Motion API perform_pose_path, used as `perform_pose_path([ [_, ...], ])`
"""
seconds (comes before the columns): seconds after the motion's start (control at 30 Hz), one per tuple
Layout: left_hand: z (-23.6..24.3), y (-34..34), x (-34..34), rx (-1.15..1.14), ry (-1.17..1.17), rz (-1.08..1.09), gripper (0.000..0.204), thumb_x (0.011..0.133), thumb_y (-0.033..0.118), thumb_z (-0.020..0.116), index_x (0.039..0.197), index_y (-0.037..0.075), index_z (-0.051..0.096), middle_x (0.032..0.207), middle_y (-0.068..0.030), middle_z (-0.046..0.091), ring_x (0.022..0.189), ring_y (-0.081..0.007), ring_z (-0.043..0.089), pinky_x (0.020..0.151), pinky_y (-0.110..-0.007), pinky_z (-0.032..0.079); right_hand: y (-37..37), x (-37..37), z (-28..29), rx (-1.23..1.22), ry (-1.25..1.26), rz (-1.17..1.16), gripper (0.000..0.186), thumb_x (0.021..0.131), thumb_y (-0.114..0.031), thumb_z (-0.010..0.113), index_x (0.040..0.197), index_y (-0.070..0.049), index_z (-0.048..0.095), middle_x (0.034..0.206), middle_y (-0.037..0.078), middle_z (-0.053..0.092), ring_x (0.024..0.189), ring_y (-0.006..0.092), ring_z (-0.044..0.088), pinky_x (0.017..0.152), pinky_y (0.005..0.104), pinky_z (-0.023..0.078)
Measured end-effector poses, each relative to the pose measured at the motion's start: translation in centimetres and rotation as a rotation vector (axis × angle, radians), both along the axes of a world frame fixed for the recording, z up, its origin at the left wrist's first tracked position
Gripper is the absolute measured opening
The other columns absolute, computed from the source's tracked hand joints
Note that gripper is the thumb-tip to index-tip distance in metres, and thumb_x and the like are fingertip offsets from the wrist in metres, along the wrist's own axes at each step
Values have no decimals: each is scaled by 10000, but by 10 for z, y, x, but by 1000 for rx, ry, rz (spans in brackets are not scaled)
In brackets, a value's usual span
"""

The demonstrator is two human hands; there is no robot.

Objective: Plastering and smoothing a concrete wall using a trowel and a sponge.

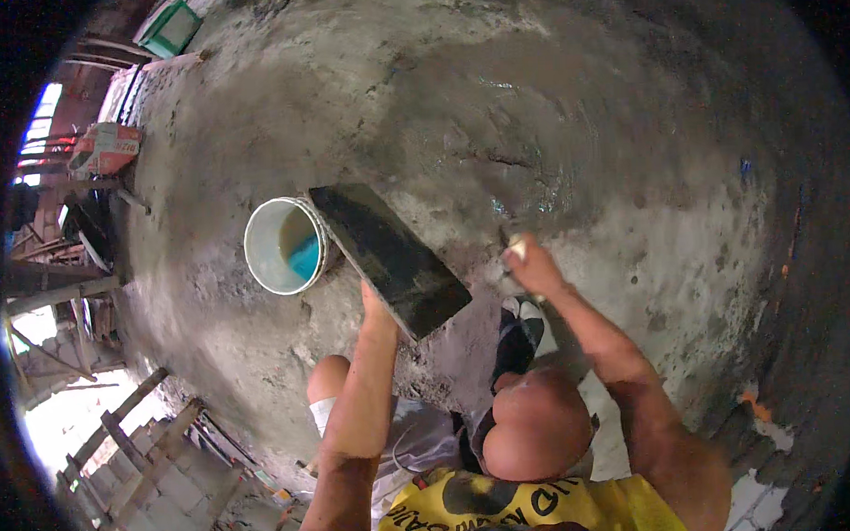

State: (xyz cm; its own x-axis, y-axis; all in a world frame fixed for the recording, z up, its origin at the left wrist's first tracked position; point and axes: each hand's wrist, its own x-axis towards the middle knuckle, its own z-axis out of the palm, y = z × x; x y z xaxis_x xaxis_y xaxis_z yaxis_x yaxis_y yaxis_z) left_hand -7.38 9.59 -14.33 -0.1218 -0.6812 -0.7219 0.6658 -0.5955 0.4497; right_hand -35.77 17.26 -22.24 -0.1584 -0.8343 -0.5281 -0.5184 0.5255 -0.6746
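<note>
My left hand (374,303) holds up a dark rectangular mortar board (387,253), tilted, with wet grey residue on its face. The fingers are mostly hidden behind it. To the board's left, close against its edge, stands a white bucket (261,257) containing murky liquid and something bright blue (303,258). My right hand (537,269) is closed round a pale-handled tool (517,247), low over the rough grey cement surface (621,259). Its working end is dark and blurred, so its shape is unclear. Wet, freshly smeared cement (524,159) shines beyond that hand.
A green container (170,31) sits at the far left, with a red and white sack (107,148) nearer. Wooden beams (122,435) and grey blocks (171,490) fill the lower left. My foot in a dark sock and sandal (519,332) rests between my arms.
</note>
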Motion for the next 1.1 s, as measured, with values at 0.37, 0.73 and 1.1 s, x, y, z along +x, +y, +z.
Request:
perform_pose_path([
  [0.37,-18,24,16,11,87,119,413,989,316,403,1291,50,495,1216,-131,582,1081,-319,571,963,-436,467,-143,42,-15,61,-416,-88,521,869,-424,634,1169,-24,485,775,69,583,515,135,532,456,307,465],
  [0.73,-28,13,9,-59,63,-28,370,995,244,410,1285,30,490,1184,-136,595,1046,-306,590,923,-428,496,-75,-26,-20,-1,-701,-709,301,905,-375,615,978,-99,520,652,16,540,452,146,526,396,310,459],
  [1.1,-5,14,-43,99,5,36,370,970,243,458,1247,5,514,1118,-139,621,961,-301,632,859,-422,534,-219,-7,-14,-117,-739,-636,368,894,-410,616,915,-70,478,660,25,498,455,161,513,372,343,445],
])
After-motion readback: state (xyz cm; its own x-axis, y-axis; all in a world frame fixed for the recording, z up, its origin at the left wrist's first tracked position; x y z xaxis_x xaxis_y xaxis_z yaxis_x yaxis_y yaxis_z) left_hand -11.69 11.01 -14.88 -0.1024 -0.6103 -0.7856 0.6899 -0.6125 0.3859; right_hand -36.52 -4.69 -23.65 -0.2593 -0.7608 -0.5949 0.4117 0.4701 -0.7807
